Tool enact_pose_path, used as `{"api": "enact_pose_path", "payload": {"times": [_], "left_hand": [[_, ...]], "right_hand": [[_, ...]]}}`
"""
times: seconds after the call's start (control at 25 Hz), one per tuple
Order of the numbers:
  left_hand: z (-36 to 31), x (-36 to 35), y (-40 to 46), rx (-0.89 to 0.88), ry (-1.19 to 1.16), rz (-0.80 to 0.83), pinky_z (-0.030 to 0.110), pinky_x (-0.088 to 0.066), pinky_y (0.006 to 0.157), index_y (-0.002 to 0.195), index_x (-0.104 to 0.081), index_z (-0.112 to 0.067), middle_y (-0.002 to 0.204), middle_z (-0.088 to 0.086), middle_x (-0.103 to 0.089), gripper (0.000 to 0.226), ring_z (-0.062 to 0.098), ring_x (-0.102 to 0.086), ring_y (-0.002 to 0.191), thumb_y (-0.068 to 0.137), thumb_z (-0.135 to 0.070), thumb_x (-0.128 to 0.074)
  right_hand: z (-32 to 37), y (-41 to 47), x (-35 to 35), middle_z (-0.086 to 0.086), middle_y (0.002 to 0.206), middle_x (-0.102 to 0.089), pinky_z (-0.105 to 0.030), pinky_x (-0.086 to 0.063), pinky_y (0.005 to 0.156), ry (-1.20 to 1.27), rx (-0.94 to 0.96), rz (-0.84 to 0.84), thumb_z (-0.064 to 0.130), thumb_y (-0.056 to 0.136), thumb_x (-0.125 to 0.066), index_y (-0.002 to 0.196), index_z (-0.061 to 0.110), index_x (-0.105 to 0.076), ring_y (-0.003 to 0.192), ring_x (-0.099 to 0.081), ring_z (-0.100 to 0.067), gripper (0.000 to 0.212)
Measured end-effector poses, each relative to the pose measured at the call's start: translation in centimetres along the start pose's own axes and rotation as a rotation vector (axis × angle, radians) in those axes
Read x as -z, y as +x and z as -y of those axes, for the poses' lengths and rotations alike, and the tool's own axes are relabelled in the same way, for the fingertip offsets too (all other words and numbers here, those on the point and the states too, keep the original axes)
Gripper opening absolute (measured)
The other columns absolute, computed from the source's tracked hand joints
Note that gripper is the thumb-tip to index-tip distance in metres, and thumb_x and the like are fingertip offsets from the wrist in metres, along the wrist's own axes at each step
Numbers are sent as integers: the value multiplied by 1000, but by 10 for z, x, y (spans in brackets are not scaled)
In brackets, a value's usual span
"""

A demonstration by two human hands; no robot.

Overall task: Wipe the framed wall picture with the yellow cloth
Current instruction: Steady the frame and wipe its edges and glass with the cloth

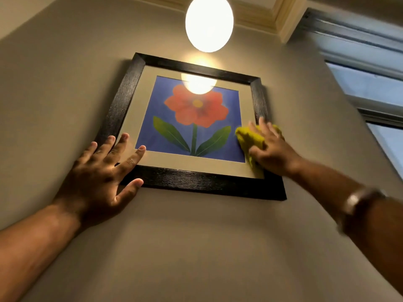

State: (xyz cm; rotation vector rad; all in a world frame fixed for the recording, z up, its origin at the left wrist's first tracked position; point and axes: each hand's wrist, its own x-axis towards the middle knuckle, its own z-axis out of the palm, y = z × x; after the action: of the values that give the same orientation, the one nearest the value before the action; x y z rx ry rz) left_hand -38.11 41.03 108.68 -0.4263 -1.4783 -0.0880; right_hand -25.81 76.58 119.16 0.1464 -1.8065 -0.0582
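A framed picture (pixel 197 180) hangs on the beige wall: black frame, pale mat, a red flower with green leaves on blue. My left hand (pixel 102 173) lies flat with fingers spread over the frame's lower left corner, touching frame and mat. My right hand (pixel 271 147) presses a crumpled yellow cloth (pixel 248 138) against the glass at the lower right, near the frame's right side. Part of the cloth is hidden under that hand. A watch sits on my right wrist.
A glowing round lamp (pixel 209 22) hangs above the picture and reflects in the glass. A window (pixel 370 88) with a grey frame is at the right. Pale wood moulding (pixel 283 20) runs along the ceiling.
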Motion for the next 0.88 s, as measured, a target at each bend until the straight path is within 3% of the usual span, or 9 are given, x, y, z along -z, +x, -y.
{"api": "enact_pose_path", "payload": {"times": [0.08,0.16,0.32,0.4,0.48,0.64,0.76,0.88], "left_hand": [[-1,-1,-1,-11,5,11,57,-24,115,150,-24,-34,159,15,-25,71,40,-30,143,86,-66,-15],[-1,-1,0,-8,-5,16,57,-23,116,150,-23,-34,159,15,-24,71,40,-29,144,86,-64,-18],[0,-3,-2,9,-7,-4,57,-24,116,149,-25,-34,159,15,-24,71,38,-29,144,86,-65,-18],[1,-4,-1,0,0,-15,56,-23,116,150,-24,-35,159,14,-24,71,38,-29,144,86,-66,-16],[2,-5,1,-16,2,-17,56,-22,116,150,-23,-35,159,14,-24,70,37,-28,145,87,-65,-17],[1,-6,1,9,0,-23,56,-22,115,150,-24,-35,159,15,-25,70,39,-28,144,85,-63,-24],[0,-5,2,5,-1,-15,57,-23,115,150,-23,-35,159,15,-24,70,40,-28,144,85,-61,-26],[2,-6,0,-3,-1,-14,58,-22,116,150,-22,-36,159,15,-24,70,40,-28,144,85,-62,-25]], "right_hand": [[-1,-83,-23,7,162,7,-34,-4,117,67,72,32,55,73,-39,145,49,-3,148,10,-17,80],[-3,-109,-31,10,162,7,-33,-4,115,58,129,49,57,73,-37,143,53,-2,147,10,-16,78],[-2,22,10,-6,163,-2,-42,-14,121,16,-12,-24,40,88,-47,149,33,-14,148,-7,-32,69],[0,88,32,-3,163,2,-47,-16,121,130,-175,-11,36,92,-48,149,35,-10,148,-11,-33,69],[2,102,35,-2,163,3,-47,-15,121,81,-247,-1,38,93,-45,150,35,-6,148,-10,-33,69],[-11,1,16,-3,162,-9,-40,-21,119,-6,-43,-4,34,90,-52,150,32,-8,147,-17,-28,74],[-8,-117,-10,11,159,-4,-37,-24,114,-51,102,46,41,84,-51,147,40,7,142,-11,-13,86],[-9,-118,-17,3,163,2,-41,-21,117,-30,107,38,32,89,-51,147,30,3,147,-1,-20,80]]}}
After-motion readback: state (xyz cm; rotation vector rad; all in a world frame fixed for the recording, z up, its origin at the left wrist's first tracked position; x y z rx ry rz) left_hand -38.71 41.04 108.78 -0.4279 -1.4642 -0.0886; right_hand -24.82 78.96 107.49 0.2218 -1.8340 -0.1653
